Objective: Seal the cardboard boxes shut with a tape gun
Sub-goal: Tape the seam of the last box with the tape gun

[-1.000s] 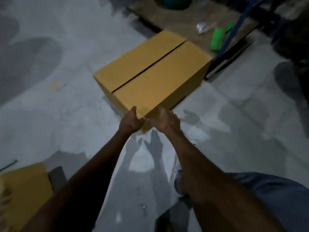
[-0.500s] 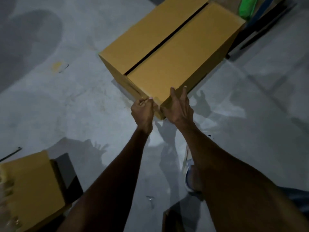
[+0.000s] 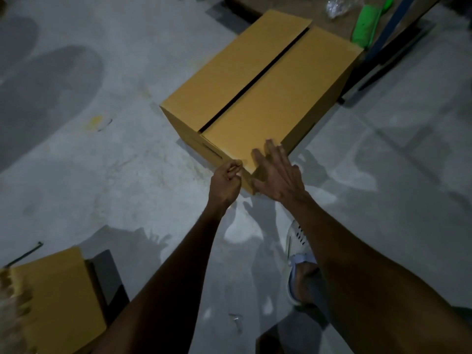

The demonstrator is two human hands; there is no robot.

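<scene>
A closed but untaped cardboard box is sitting on the grey concrete floor, its near corner pointing toward the person. The left hand is hovering with fingers curled at that corner; whether it is pinching the cardboard edge is unclear. The right hand is lying flat, fingers straight, across the corner's top and side. The box's long axis is running from lower left to upper right, and the dark gap between the two top flaps is following the same line. That gap is looking wide, so tape laid now would likely be bridging open space or wrinkling unless the flaps are pressed together. No tape gun is identifiable in view. A green object is lying beyond the box, a second cardboard box at lower left.
</scene>
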